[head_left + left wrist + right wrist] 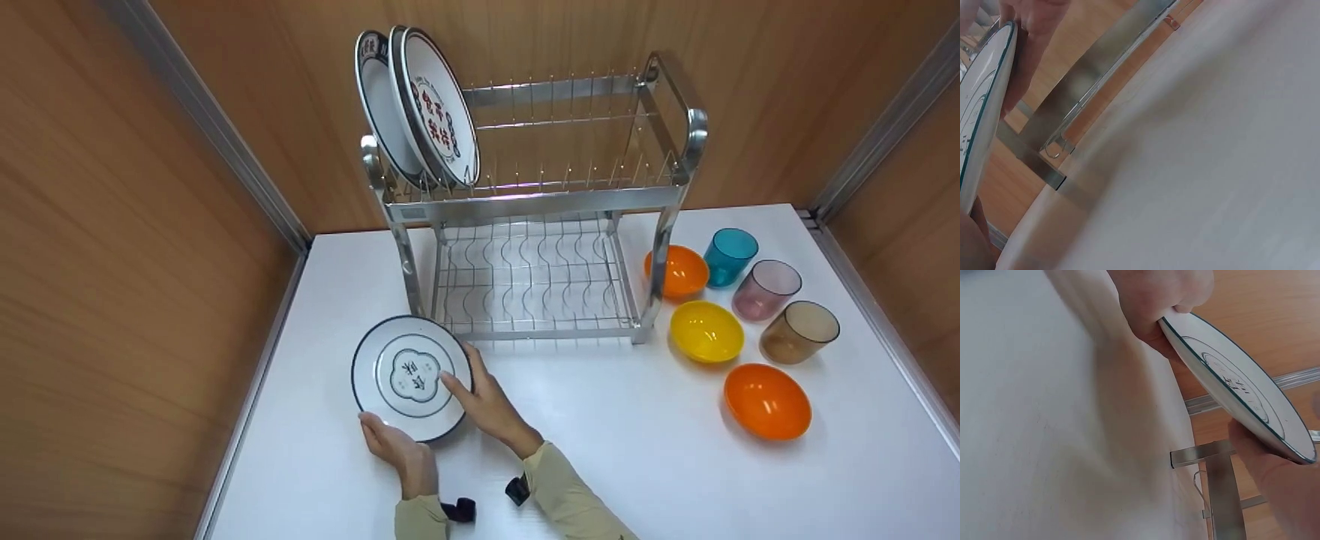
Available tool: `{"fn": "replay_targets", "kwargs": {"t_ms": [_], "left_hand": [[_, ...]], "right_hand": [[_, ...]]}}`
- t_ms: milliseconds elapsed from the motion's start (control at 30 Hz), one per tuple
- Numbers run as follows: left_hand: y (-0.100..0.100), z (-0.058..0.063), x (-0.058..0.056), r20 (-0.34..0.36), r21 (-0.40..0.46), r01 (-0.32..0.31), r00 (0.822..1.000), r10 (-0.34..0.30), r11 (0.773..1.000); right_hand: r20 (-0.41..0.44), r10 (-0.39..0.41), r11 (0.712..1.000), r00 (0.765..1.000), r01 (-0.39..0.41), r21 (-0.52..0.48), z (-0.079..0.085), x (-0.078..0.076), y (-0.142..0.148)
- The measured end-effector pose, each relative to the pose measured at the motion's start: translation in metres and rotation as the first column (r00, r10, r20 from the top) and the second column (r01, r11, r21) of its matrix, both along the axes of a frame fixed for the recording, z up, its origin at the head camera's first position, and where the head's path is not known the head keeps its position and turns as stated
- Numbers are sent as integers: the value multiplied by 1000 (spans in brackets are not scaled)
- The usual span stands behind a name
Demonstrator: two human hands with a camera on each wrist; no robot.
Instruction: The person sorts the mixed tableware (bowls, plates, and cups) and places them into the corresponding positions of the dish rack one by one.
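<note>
Both hands hold a white plate (386, 352) with a dark rim and a flower-shaped printed centre, lifted off the table in front of the rack. My left hand (400, 450) grips its lower left edge, thumb on the rim. On the right edge, my right hand (495, 405) pinches it, thumb on the upper face and fingers behind. The wrist views show the plate (988, 84) tilted, with fingers under its rim. Behind it stands a two-tier metal dish rack (532, 202). Several larger plates (442, 112) with dark rims stand upright at the left end of its top tier.
Right of the rack sit an orange bowl (684, 274), a yellow bowl (706, 334) and a larger orange bowl (767, 403). Beside them stand a teal cup (729, 259), a pink cup (765, 291) and a brown cup (799, 334). Wooden panels (150, 300) enclose the white table (600, 450).
</note>
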State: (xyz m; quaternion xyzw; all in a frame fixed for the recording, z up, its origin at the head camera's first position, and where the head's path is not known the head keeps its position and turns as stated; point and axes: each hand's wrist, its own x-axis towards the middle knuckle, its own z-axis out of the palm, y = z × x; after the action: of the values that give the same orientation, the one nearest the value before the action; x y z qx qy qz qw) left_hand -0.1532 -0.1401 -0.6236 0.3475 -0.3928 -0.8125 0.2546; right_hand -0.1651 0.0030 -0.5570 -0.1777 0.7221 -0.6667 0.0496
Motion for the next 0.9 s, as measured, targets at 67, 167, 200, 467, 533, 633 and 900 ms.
{"fn": "replay_targets", "kwargs": {"t_ms": [67,167,200,467,533,633,900], "left_hand": [[6,4,3,-23,7,7,1000,-6,1000],[14,12,7,-51,3,15,999,-15,1000],[16,15,8,-64,-4,20,998,-21,1000],[26,42,19,-279,-19,122,953,-122,992],[28,48,22,-300,-39,142,943,-147,989],[31,57,26,-308,-72,161,935,-176,984],[42,84,34,-294,-233,186,922,-252,954]], "right_hand": [[-3,-49,999,999,49,2,-9,-3,1],[-16,-119,993,993,119,-1,-22,-8,4],[-26,-141,990,990,141,-1,-24,-9,6],[-143,-260,965,955,259,-25,-27,-11,16],[-183,-284,959,941,282,-38,-27,-11,17],[-233,-313,949,921,314,-35,-26,-9,19],[-425,-308,904,851,401,148,-21,-2,21]]}}
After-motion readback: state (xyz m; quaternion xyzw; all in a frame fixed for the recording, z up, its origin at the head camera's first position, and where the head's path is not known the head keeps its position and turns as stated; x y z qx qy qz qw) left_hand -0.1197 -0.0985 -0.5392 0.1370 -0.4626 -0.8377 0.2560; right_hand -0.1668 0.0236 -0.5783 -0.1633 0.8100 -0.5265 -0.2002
